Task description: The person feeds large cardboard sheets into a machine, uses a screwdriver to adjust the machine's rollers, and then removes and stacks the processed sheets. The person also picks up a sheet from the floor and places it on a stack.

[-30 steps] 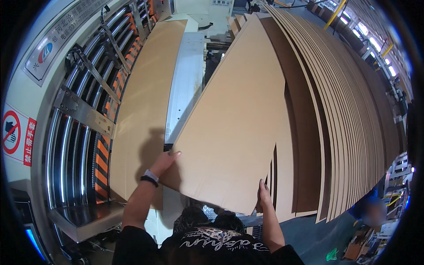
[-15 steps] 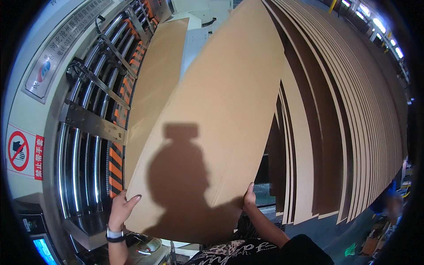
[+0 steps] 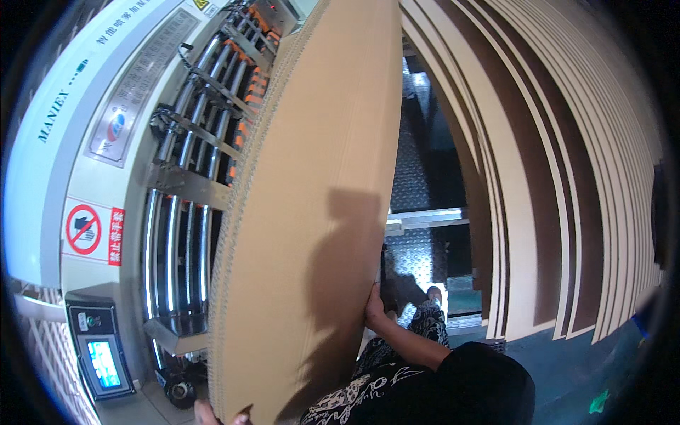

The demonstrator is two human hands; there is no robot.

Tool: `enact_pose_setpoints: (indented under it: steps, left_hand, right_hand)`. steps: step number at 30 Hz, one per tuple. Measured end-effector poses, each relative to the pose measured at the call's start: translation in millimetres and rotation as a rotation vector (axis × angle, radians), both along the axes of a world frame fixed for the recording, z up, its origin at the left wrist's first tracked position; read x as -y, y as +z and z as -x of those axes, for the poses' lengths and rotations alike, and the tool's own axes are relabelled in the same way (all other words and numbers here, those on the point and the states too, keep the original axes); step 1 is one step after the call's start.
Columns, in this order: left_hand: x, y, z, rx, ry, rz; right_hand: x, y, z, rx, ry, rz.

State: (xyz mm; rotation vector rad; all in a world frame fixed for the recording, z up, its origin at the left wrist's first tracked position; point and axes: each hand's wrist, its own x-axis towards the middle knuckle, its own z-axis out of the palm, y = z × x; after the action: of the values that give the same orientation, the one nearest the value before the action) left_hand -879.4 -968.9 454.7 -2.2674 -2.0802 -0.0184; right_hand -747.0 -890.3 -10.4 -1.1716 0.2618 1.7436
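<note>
A long brown cardboard stack (image 3: 304, 177) stretches away in front of me, its left side showing the wavy edges of several corrugated sheets. At the bottom of the picture my left hand (image 3: 221, 414) is closed on its near left corner, thumb on top; the lower part of this hand is cut off by the frame. My right hand (image 3: 375, 309) grips the right edge, with most of its fingers hidden behind the board. A dark shadow of a head and shoulders falls across the cardboard.
On the left stands a pale machine with shiny metal rollers (image 3: 173, 255) and a control panel (image 3: 103, 350) with a lit screen. Many upright cardboard sheets (image 3: 520, 212) lean in a row at right. Between lie metal tread plates (image 3: 425, 170) and a crossbar (image 3: 428, 219).
The cardboard has turned and shifted so its layered left edge faces the rollers. My left hand has moved down to the frame's bottom; my right hand has moved slightly left. The view has shifted.
</note>
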Motion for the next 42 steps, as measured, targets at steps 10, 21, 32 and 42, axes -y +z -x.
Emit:
enact_pose_setpoints:
  steps: [10, 21, 32, 42]
  left_hand:
    - [23, -53, -24, -0.031, 0.186, -0.057]
    - [27, -199, -6, 0.109, 0.432, 0.092]
    - [44, -202, -8, 0.157, 0.47, 0.095]
    - [120, -192, 99, 1.056, 0.809, 0.259]
  right_hand:
    - [-17, -36, 20, -0.123, -0.085, -0.196]
    - [-35, -178, 25, 0.24, 0.239, 0.147]
    - [-21, -267, 52, 0.226, 0.073, -0.027]
    - [1, -274, 70, 0.232, 0.224, 0.052]
